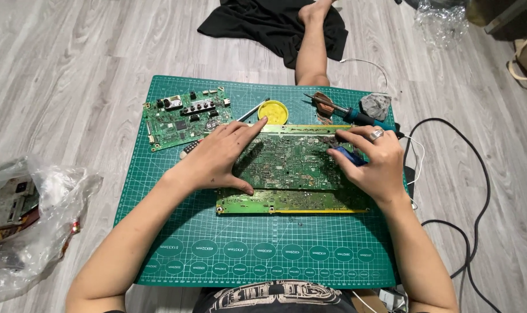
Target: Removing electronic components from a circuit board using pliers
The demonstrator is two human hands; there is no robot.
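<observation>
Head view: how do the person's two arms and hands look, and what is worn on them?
Both forearms are bare, with no sleeves, gloves or watch in view. The right hand wears one silver-coloured ring on a finger. The left hand shows no ring.

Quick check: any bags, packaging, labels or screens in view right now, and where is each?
Clear plastic bag: floor left of the green mat, crumpled, holding dark and reddish items.
Clear plastic wrap: floor at top right, crumpled.
No screens; any labels are too small to tell.
</observation>
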